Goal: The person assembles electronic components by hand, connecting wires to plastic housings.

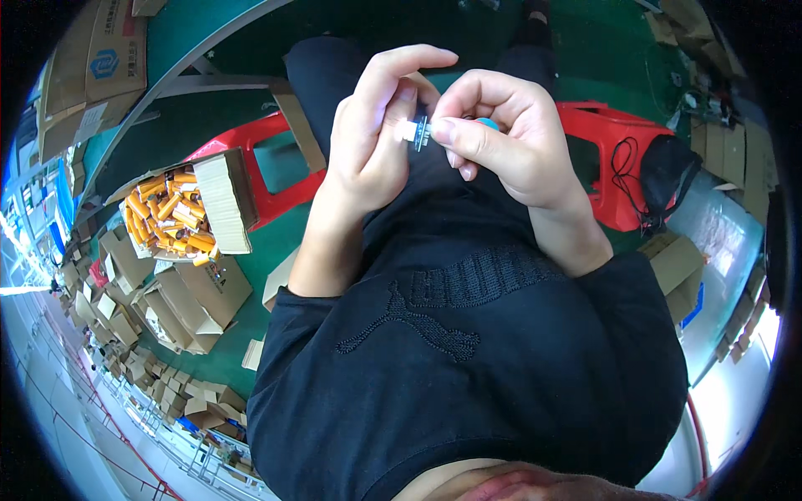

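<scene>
In front of my chest, both hands meet at a small dark circuit board (421, 134) with a bright white part on its left side. My left hand (368, 134) is closed at the board's left, its index finger curving over above; the exact grip is partly hidden. Thumb and index finger of my right hand (510, 138) pinch the board's right side, with the other fingers curled. A small teal rounded piece (487, 123) shows inside my right hand, mostly covered by the fingers.
To the left stands an open cardboard box (227, 200) full of orange cylindrical pieces (171, 213). A red plastic stool (280, 188) is behind it, another red stool (597, 159) at right carries a black bag (672, 171). Several cartons (196, 301) lie on the green floor.
</scene>
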{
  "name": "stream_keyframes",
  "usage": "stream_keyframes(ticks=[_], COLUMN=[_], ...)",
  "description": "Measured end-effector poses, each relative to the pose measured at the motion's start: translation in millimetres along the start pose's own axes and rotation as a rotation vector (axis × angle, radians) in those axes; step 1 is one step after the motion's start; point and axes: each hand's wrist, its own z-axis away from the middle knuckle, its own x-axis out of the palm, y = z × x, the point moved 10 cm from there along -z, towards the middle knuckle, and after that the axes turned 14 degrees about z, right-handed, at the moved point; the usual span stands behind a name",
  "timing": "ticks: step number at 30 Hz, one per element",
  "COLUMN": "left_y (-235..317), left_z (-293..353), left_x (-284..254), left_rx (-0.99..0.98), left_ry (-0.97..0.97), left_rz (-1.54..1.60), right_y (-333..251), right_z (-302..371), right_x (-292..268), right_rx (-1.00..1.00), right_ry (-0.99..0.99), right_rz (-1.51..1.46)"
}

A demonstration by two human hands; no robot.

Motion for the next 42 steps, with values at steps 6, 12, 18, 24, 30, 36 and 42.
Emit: stream_keyframes(ticks=[6,12,18,24,30,36,42], left_y=[-5,-10,-10,5,27,34,38], left_z=[2,6,13,17,29,44,63], left_x=[1,-10,-16,-6,-2,-2,-5], left_rx=[-0.006,-0.119,-0.049,-0.033,0.008,0.061,0.055], left_ry=[-0.005,0.090,0.188,0.168,0.180,0.186,0.204], left_rz=[0.052,0.147,0.161,0.158,0.114,0.171,0.223], right_y=[3,1,1,-19,-33,-36,-37], right_z=[-1,-4,5,17,29,42,48], right_x=[1,2,-5,-4,8,19,33], right_rx=[0.019,-0.029,-0.105,-0.218,-0.274,-0.248,-0.258], right_ry=[-0.023,-0.027,0.032,0.140,0.153,0.137,0.148], right_rz=[-0.031,0.048,0.312,0.362,0.407,0.433,0.395])
